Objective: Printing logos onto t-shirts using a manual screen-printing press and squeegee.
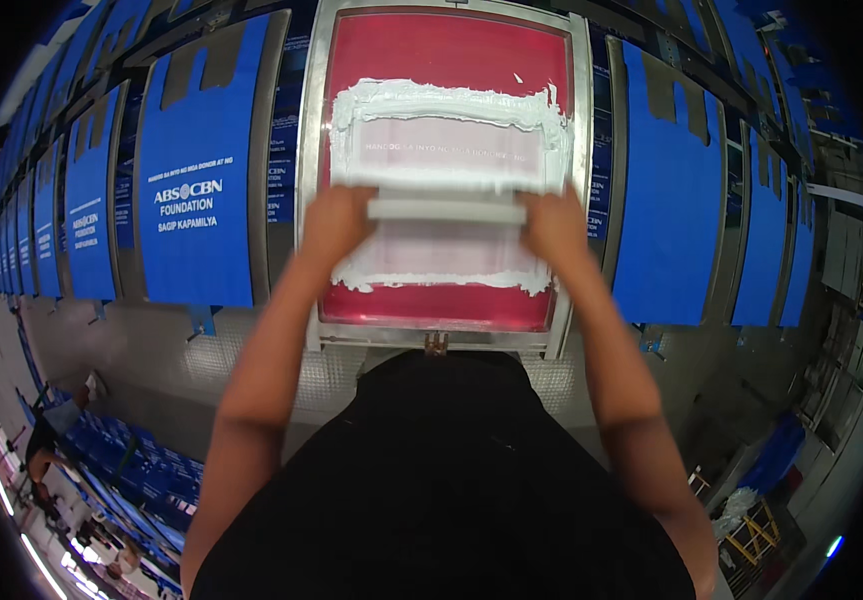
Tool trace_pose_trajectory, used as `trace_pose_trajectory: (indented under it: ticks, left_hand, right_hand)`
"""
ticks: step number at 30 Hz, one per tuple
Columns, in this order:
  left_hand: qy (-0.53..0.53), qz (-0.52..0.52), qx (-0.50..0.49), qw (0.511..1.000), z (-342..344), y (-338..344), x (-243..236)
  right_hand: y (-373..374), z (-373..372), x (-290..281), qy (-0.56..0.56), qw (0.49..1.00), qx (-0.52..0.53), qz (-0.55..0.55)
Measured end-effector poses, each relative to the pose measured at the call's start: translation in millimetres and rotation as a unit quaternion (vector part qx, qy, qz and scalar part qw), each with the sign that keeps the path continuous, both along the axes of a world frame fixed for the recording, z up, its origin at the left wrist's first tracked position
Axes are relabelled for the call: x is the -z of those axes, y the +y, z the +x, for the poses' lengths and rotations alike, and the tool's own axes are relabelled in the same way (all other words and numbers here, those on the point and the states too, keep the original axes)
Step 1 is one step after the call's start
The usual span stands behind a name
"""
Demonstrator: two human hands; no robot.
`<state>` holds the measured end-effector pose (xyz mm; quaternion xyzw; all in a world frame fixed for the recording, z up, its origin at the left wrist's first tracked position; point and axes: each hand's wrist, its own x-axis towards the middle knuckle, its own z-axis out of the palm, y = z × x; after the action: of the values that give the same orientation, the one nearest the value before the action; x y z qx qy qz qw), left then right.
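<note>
In front of me lies a screen printing frame [581,120] with a metal rim and a red mesh [441,40]. Thick white ink [421,98] forms a rough border around a paler stencil area with faint lettering. A long pale squeegee [446,210] lies crosswise over the middle of the mesh, with a line of white ink along its far edge. My left hand [343,225] is closed around its left end. The right end is gripped by my right hand [554,228]. Both hands are slightly blurred, and the squeegee's blade is hidden.
Blue bag panels lie on boards in a row on both sides, a printed one [196,170] at left and a plain one [673,190] at right. A metal clamp [436,344] sits at the frame's near edge. Another person [46,440] is far off at lower left.
</note>
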<state>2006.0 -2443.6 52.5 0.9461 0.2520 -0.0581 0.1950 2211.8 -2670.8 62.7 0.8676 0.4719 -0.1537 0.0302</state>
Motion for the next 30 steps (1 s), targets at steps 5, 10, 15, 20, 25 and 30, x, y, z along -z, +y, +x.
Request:
trace_pose_trajectory:
  ticks: [5, 10, 15, 20, 25, 30]
  left_hand:
    - [-0.013, 0.033, 0.018, 0.999, 76.0, 60.7, -26.3]
    - [-0.022, -0.047, 0.013, 0.999, -48.1, -19.3, -23.8]
    - [-0.124, -0.004, 0.047, 0.991, -65.4, -59.4, 10.1]
    - [-0.079, 0.046, 0.016, 0.996, 58.8, 47.7, 2.9]
    - [-0.022, -0.022, -0.007, 0.999, 100.2, 83.9, -34.8]
    - [-0.347, 0.146, -0.083, 0.923, 37.8, 42.0, -66.5]
  right_hand:
    - [66.8, 76.9, -21.4, -0.022, 1.000, 0.004, 0.020]
    - [-18.8, -33.0, -65.0, 0.063, 0.997, -0.007, -0.053]
    - [-62.1, -61.6, -8.6, 0.026, 0.997, 0.000, 0.078]
    - [41.3, 48.3, -6.8, -0.047, 0.999, -0.010, 0.013]
    - [97.4, 112.0, -36.6, 0.023, 0.999, -0.021, -0.014]
    - [112.4, 139.3, -66.1, 0.019, 0.998, -0.049, 0.029]
